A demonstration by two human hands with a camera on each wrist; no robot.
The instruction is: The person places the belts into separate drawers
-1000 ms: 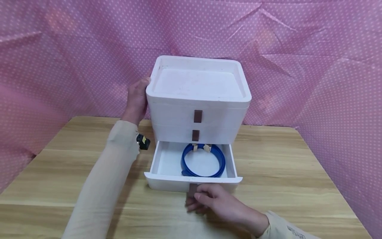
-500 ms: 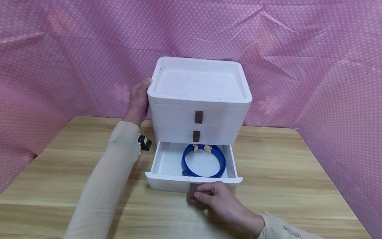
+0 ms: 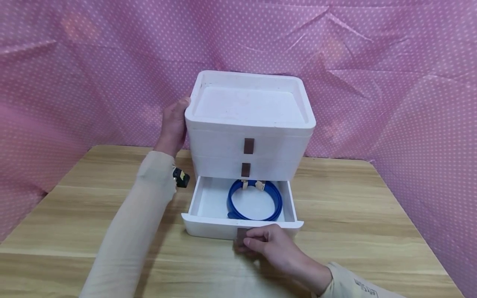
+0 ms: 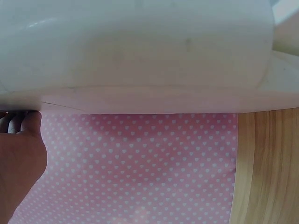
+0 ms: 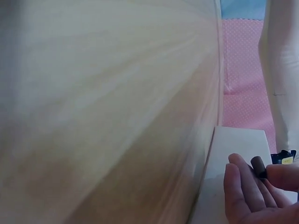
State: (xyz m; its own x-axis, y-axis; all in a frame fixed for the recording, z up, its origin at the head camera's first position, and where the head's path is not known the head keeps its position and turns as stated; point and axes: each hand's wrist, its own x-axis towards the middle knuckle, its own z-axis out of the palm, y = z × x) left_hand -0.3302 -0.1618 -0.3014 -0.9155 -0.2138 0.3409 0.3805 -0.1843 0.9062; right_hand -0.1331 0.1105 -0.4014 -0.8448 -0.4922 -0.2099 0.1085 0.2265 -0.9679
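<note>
A white cabinet (image 3: 247,142) with a tray-like top stands on the table, its bottom drawer (image 3: 208,228) pulled out. Inside the drawer lies a coiled blue belt (image 3: 278,200) with pale gold metal fittings. My left hand (image 3: 173,124) holds the cabinet's left side near the top, thumb at the rim; most of its fingers are hidden in the head view. The left wrist view has the same hand (image 4: 21,158) at the cabinet's edge. At the drawer front, my right hand (image 3: 277,250) pinches the brown pull tab (image 5: 258,165) between thumb and index finger.
Two more brown tabs (image 3: 248,145) mark the upper drawers. The wood-grain table (image 3: 354,215) extends on both sides of the cabinet. Pink dotted cloth (image 3: 372,82) hangs behind and around it. A small black device (image 3: 181,178) is worn at the left wrist.
The right hand's lower fingers, spread and blurred below the tab a second ago, have drawn in under it. The drawer stays out; the left hand keeps its place on the cabinet.
</note>
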